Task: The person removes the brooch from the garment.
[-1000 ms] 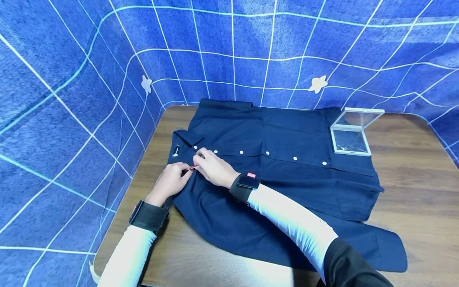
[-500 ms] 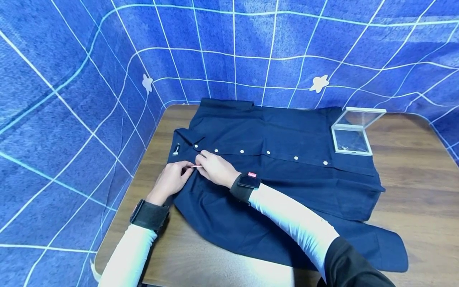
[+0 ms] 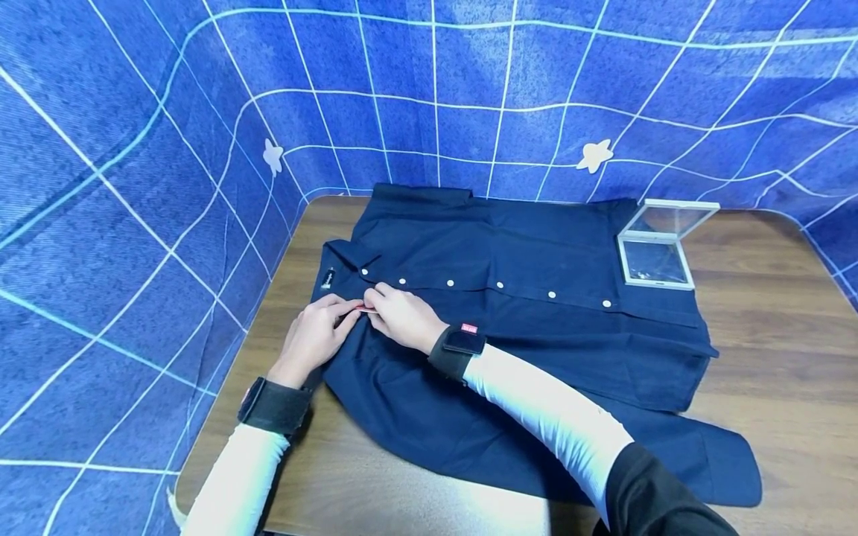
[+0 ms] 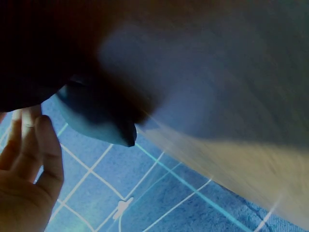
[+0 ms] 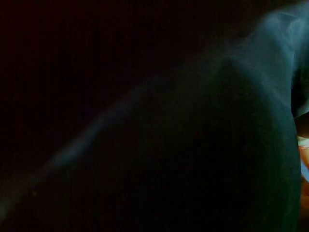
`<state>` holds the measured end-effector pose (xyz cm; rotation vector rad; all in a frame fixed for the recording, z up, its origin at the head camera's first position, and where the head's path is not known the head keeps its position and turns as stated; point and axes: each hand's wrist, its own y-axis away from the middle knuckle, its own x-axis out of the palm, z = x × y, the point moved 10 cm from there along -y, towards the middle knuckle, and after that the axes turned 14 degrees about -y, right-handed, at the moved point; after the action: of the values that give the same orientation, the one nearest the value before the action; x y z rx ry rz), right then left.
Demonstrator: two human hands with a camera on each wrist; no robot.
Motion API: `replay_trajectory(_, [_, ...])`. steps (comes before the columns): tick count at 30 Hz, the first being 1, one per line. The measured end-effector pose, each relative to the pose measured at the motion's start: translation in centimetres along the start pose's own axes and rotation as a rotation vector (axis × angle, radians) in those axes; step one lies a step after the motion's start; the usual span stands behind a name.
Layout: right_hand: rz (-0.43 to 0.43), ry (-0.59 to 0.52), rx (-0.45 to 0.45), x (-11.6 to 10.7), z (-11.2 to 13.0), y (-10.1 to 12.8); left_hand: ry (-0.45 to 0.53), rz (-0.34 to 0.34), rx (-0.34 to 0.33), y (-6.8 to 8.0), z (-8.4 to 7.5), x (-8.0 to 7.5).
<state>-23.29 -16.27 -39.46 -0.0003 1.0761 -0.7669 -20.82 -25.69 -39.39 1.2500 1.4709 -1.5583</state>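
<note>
A small red pin (image 3: 364, 309) lies on the dark blue shirt (image 3: 523, 298) near the tabletop's (image 3: 771, 313) left edge, pinched between the left hand (image 3: 315, 335) and the right hand (image 3: 402, 316), while an open clear box (image 3: 660, 246) stands toward the far right corner.

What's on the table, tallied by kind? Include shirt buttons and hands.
Dark blue shirt: 1
White shirt buttons in view, first at: 6
Small red item pinched between the fingers of both hands: 1
Clear hinged box, lid open: 1
Hands: 2, left hand and right hand
Total: 11
</note>
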Motion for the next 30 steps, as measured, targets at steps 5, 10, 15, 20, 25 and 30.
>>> replay_trajectory(5, [0.038, -0.004, 0.043, 0.26, -0.19, -0.01, 0.017, -0.028, 0.042, -0.01, -0.45, -0.19])
replay_trajectory(10, [0.075, 0.006, 0.063, 0.55, -0.49, -0.11, 0.033, -0.032, 0.061, -0.13, -0.61, -0.24])
replay_trajectory(15, [0.085, 0.010, 0.074, 0.62, -0.74, -0.16, 0.039, -0.030, 0.072, -0.22, -0.72, -0.21])
replay_trajectory(20, [0.071, 0.015, 0.076, 0.50, -0.81, -0.13, 0.063, -0.027, 0.069, -0.30, -0.79, -0.24])
replay_trajectory(25, [0.053, 0.017, 0.068, 0.45, -0.77, -0.06, 0.097, -0.020, 0.065, -0.38, -0.86, -0.37])
replay_trajectory(30, [0.060, 0.011, 0.079, 0.46, -0.75, -0.04, 0.087, -0.019, 0.070, -0.36, -0.87, -0.29])
